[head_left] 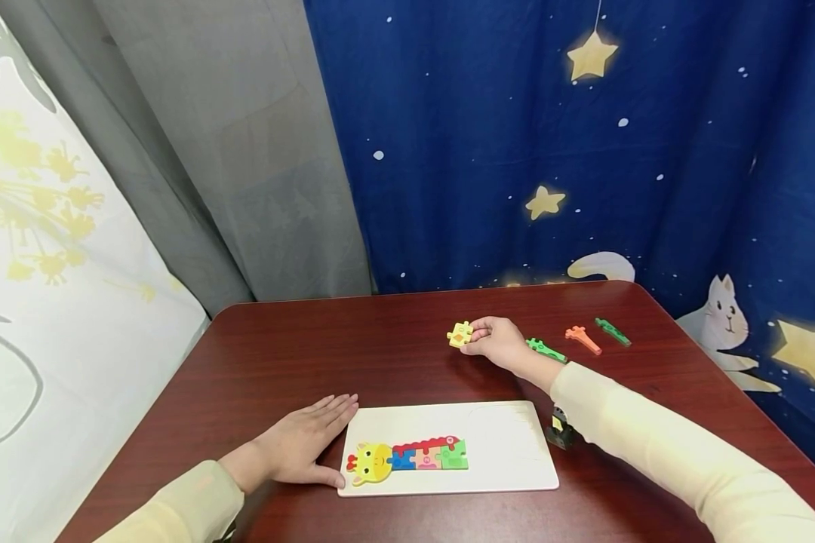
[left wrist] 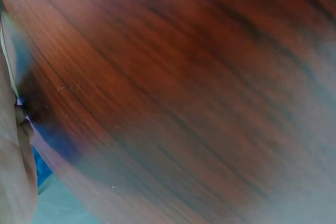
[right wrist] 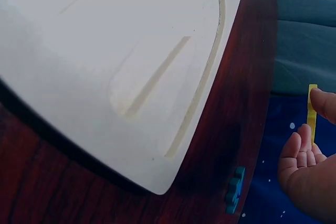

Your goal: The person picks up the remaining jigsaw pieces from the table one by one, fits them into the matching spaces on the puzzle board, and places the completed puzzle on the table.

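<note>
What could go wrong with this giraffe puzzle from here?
The right grip pinches the yellow piece by one side, in the air, so it might slip and drop.

A green piece lies close by the right sleeve in the head view, and could get nudged if that arm moves.

The left grip rests at the edge of the wooden board; a stray push might shift it and jostle the joined giraffe pieces.
</note>
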Motion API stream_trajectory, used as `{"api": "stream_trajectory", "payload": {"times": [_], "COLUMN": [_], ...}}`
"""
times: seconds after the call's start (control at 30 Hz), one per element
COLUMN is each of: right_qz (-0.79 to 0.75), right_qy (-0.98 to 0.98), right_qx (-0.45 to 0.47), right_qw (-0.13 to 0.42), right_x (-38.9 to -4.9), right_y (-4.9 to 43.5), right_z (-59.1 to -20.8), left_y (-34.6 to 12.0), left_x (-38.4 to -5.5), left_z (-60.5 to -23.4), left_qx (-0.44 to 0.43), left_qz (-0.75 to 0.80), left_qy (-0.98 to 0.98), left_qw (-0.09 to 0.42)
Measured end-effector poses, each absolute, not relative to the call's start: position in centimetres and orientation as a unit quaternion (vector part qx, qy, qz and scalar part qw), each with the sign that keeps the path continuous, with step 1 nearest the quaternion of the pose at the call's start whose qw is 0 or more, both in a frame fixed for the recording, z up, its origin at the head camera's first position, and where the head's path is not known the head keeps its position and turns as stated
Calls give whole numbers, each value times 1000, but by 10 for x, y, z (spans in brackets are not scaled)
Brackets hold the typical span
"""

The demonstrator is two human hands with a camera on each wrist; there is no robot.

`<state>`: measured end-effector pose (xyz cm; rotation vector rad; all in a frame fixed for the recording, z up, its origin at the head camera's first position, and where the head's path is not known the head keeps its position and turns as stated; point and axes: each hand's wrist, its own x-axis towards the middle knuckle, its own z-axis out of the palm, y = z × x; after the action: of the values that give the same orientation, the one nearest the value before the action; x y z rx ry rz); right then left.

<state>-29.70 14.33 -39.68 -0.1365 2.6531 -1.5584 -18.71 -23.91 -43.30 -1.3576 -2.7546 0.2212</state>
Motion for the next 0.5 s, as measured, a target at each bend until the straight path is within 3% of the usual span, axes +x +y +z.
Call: {"api": "stream_trajectory", "payload": {"times": [0.5], "right_qz": [-526], "right_qy": [848], "right_qx": [-49], "right_qw": [37], "right_x": [-288], "right_y": [148], "right_z": [-391], "left_y": [-240], "left_x": [-191], "left_z": [-434], "left_qx": [-434], "left_qz": [74], "left_qy": [-898], "left_qw": [15]}}
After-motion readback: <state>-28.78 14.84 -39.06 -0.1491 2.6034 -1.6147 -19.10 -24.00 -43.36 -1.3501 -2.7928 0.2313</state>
